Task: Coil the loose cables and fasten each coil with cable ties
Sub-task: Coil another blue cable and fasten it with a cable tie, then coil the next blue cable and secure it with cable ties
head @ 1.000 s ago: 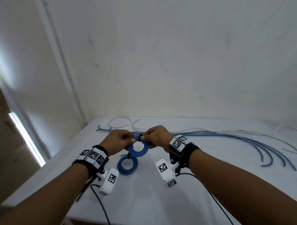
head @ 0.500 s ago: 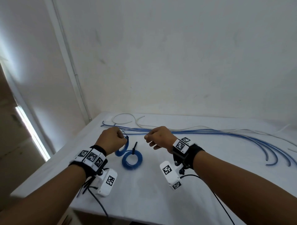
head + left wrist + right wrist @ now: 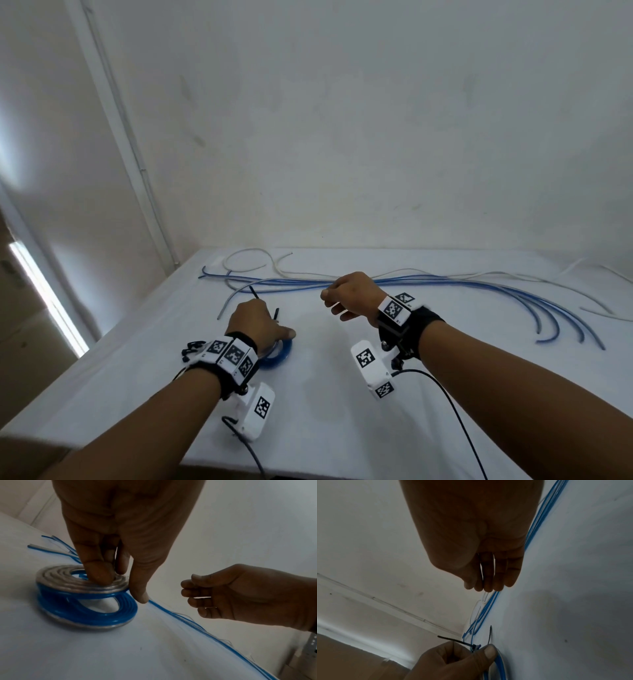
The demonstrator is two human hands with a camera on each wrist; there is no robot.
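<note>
Two blue-and-clear cable coils lie stacked on the white table (image 3: 342,411). The upper coil (image 3: 68,577) rests on the lower coil (image 3: 106,614). My left hand (image 3: 260,325) grips the upper coil, fingers in its hole and thumb outside. In the head view the hand hides most of the stack (image 3: 279,354). Two black cable tie tails (image 3: 253,294) (image 3: 276,313) stick up beside that hand. My right hand (image 3: 334,303) hovers to the right, fingers loosely curled, holding nothing. The right wrist view shows its fingertips (image 3: 488,586) above the loose blue cables (image 3: 544,513).
Several loose blue cables (image 3: 445,282) run across the back of the table and curve toward the right. A white cable (image 3: 246,255) loops at the back left. A wall stands close behind, and the table's left edge (image 3: 137,308) drops off.
A second ago both hands held one coil in the air. The right hand let go and drew away to the right. The left hand lowered the coil onto the other coil.
</note>
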